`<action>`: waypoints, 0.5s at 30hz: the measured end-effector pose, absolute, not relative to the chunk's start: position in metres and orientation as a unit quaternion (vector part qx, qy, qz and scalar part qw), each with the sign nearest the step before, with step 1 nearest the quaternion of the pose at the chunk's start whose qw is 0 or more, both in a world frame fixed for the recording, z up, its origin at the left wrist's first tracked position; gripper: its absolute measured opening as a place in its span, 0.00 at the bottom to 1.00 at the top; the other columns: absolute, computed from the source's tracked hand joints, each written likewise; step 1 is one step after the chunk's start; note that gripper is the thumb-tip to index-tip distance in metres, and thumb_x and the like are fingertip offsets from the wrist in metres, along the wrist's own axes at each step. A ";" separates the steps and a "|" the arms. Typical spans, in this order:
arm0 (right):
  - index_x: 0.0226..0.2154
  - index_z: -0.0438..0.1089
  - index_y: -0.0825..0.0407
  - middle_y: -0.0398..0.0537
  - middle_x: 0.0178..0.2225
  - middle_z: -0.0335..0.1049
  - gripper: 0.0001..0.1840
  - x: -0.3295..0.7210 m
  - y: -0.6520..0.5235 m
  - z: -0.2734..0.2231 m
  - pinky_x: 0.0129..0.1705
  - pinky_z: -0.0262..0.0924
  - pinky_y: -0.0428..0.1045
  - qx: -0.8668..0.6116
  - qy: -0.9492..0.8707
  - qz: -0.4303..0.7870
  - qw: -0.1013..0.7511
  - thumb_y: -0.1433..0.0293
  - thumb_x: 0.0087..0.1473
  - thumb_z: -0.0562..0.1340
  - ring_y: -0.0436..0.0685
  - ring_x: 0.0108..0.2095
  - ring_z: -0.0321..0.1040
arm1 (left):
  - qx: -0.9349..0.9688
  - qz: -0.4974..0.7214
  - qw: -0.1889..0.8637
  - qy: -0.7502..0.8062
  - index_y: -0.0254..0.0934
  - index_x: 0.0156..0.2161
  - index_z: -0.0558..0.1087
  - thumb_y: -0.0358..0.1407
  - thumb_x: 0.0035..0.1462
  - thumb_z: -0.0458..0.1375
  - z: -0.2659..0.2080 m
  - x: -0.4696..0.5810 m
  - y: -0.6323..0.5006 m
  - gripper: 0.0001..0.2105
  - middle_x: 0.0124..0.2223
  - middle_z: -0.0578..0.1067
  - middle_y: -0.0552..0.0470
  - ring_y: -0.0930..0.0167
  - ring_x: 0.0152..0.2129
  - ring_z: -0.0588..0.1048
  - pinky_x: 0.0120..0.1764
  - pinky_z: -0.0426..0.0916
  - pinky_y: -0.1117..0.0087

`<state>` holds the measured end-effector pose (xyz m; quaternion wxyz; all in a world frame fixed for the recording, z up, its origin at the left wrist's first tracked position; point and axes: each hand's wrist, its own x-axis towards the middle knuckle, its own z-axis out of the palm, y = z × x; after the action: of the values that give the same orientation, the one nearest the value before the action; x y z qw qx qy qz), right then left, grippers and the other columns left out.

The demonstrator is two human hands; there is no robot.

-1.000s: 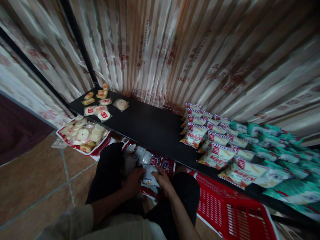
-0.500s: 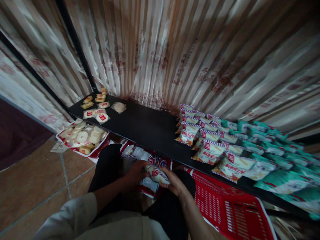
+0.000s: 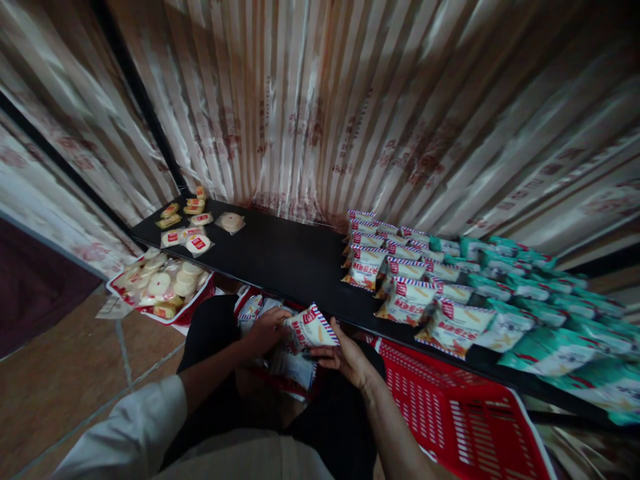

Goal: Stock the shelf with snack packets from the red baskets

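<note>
Bag of white, glossy plastic film with a red label and a red-and-blue striped end (image 3: 311, 328) looks light, soft and puffed like a pillow. Its film is likely slippery, and whatever is inside could well be crushed by a firm squeeze across the middle, so the flat sealed ends are the best hold.

It hangs between the two hands, above a red container of loose packets (image 3: 290, 387) set between the knees, just before the near long edge of the low black shelf (image 3: 285, 257). The right hand (image 3: 347, 360) grips the striped end, thumb at the edge, other fingers underneath. The left hand (image 3: 265, 332) is curled at the opposite end; its fingertips seem to touch the film, but I cannot tell whether they pinch it.

Half a second ago the bag sloped down toward the right hand; now that striped end is raised and the printed front shows more fully.
</note>
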<state>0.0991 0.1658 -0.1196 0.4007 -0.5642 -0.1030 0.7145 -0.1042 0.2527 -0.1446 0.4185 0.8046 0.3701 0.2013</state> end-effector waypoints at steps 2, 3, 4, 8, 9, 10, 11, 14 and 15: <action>0.37 0.68 0.57 0.55 0.31 0.75 0.26 0.102 0.165 -0.120 0.26 0.64 0.45 -0.555 -0.101 0.708 0.426 0.50 0.53 0.54 0.53 0.27 0.72 | 0.800 0.193 0.436 0.365 0.37 0.42 0.70 0.41 0.52 0.54 -0.143 -0.104 0.261 0.14 0.39 0.72 0.50 0.68 0.37 0.70 0.42 0.63 0.69; 0.37 0.68 0.57 0.54 0.31 0.75 0.25 0.103 0.165 -0.120 0.28 0.64 0.45 -0.550 -0.100 0.701 0.443 0.51 0.52 0.56 0.52 0.28 0.72 | 0.798 0.187 0.447 0.359 0.36 0.43 0.71 0.42 0.52 0.54 -0.142 -0.103 0.265 0.15 0.39 0.72 0.50 0.68 0.37 0.70 0.42 0.63 0.69; 0.37 0.68 0.56 0.53 0.32 0.75 0.22 0.103 0.165 -0.121 0.30 0.65 0.45 -0.545 -0.098 0.692 0.463 0.53 0.52 0.58 0.52 0.30 0.72 | 0.797 0.178 0.458 0.351 0.36 0.43 0.71 0.43 0.51 0.54 -0.141 -0.103 0.270 0.16 0.40 0.72 0.50 0.68 0.37 0.70 0.42 0.63 0.70; 0.35 0.68 0.53 0.49 0.33 0.74 0.17 0.107 0.166 -0.127 0.37 0.66 0.50 -0.512 -0.058 0.671 0.533 0.56 0.52 0.59 0.53 0.32 0.72 | 0.791 0.143 0.491 0.335 0.35 0.41 0.72 0.43 0.49 0.55 -0.131 -0.098 0.287 0.17 0.40 0.74 0.50 0.68 0.37 0.71 0.40 0.63 0.72; 0.35 0.68 0.54 0.49 0.32 0.74 0.18 0.108 0.166 -0.127 0.37 0.66 0.50 -0.498 -0.049 0.676 0.541 0.55 0.53 0.58 0.54 0.32 0.72 | 0.787 0.138 0.497 0.339 0.35 0.41 0.73 0.43 0.49 0.56 -0.129 -0.096 0.290 0.16 0.39 0.74 0.50 0.68 0.36 0.71 0.39 0.63 0.72; 0.35 0.68 0.54 0.50 0.32 0.74 0.19 0.109 0.166 -0.128 0.37 0.66 0.50 -0.483 -0.045 0.682 0.547 0.54 0.53 0.57 0.54 0.33 0.72 | 0.780 0.134 0.504 0.347 0.34 0.40 0.73 0.42 0.49 0.56 -0.127 -0.094 0.293 0.16 0.38 0.75 0.51 0.69 0.35 0.71 0.37 0.63 0.73; 0.35 0.68 0.54 0.51 0.32 0.74 0.20 0.109 0.166 -0.128 0.38 0.66 0.50 -0.472 -0.047 0.687 0.550 0.54 0.53 0.56 0.54 0.33 0.72 | 0.769 0.131 0.514 0.357 0.34 0.39 0.73 0.42 0.49 0.55 -0.126 -0.091 0.295 0.16 0.36 0.75 0.51 0.69 0.33 0.72 0.34 0.63 0.73; 0.41 0.67 0.53 0.53 0.36 0.74 0.22 0.109 0.166 -0.126 0.40 0.65 0.49 -0.464 -0.074 0.690 0.551 0.53 0.53 0.57 0.54 0.37 0.72 | 0.724 0.145 0.551 0.389 0.32 0.38 0.72 0.42 0.49 0.55 -0.124 -0.083 0.297 0.15 0.30 0.74 0.52 0.72 0.27 0.71 0.29 0.62 0.75; 0.43 0.66 0.53 0.53 0.38 0.74 0.23 0.108 0.166 -0.125 0.41 0.64 0.49 -0.468 -0.089 0.686 0.550 0.53 0.52 0.58 0.54 0.39 0.72 | 0.707 0.160 0.562 0.399 0.31 0.37 0.72 0.42 0.49 0.55 -0.124 -0.080 0.297 0.15 0.29 0.74 0.52 0.72 0.26 0.71 0.28 0.62 0.75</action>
<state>0.1082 0.1657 -0.1251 0.5499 -0.4684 -0.0894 0.6857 -0.0804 0.2971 -0.1240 0.5618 0.7069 0.3990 0.1599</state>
